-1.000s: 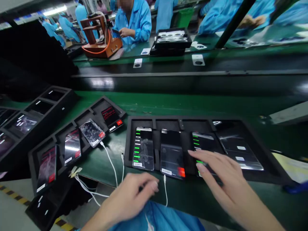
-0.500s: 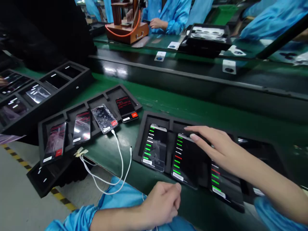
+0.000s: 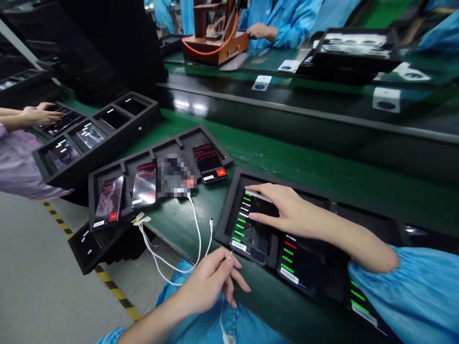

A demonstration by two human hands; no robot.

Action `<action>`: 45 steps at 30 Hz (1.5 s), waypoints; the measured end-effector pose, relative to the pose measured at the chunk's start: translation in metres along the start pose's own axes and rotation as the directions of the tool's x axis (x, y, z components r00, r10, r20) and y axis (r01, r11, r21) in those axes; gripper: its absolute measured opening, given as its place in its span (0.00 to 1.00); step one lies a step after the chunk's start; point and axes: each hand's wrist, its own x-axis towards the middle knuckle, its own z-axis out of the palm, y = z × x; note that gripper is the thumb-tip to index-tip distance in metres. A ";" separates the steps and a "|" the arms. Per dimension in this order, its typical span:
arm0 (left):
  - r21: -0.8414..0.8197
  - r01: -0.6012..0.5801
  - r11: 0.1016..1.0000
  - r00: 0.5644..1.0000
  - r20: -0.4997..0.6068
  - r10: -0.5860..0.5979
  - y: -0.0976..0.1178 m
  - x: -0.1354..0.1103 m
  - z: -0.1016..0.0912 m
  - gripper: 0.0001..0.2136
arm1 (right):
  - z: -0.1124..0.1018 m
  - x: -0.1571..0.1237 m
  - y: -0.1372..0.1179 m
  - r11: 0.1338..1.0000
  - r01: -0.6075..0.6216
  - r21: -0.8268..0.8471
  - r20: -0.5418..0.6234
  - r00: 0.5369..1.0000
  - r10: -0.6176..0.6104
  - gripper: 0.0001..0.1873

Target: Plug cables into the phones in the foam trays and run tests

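Observation:
My right hand (image 3: 290, 210) lies over the top of the leftmost phone (image 3: 251, 239) in the near tray, thumb and fingers apart. Its thumb is at the screen, which lists green and white lines of text. Between the thumb and fingertips of my left hand (image 3: 213, 274) is a small gold-tipped headphone plug (image 3: 230, 255), close to that phone's lower edge. A thin white cable (image 3: 222, 315) hangs below this hand. Under my right forearm lies a second phone (image 3: 299, 267) with a red line among green ones; my sleeve partly covers a third phone (image 3: 362, 301).
The near black foam tray (image 3: 223, 222) holds these phones. Left of it, another foam tray (image 3: 92, 191) carries several phones, one blurred out and joined to a white charging cable (image 3: 196, 215). A co-worker's hands (image 3: 39, 114) work farther left. A dark rail (image 3: 287, 102) runs behind.
My right hand has moved left from the second phone to the leftmost one. My left hand has turned and loosened from a fist, showing the plug. The view has swung left.

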 end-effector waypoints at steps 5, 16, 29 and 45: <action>-0.032 0.008 0.999 0.999 0.036 -0.007 -0.001 0.005 0.003 0.32 | 0.002 0.000 0.007 1.000 -0.009 -0.003 0.023 1.000 0.009 0.41; -0.143 0.032 0.989 0.998 -0.043 -0.038 0.006 0.010 0.012 0.36 | 0.004 0.001 0.006 0.995 -0.029 0.099 -0.048 0.998 0.034 0.40; -0.177 0.070 0.982 0.996 -0.049 -0.080 0.012 0.014 0.012 0.38 | -0.002 0.005 0.006 0.986 -0.058 0.155 -0.009 0.998 0.060 0.43; 0.632 -0.284 0.721 0.774 -0.292 0.561 0.081 -0.075 -0.060 0.16 | -0.006 0.029 -0.018 0.993 -0.017 0.120 -0.127 0.991 0.032 0.32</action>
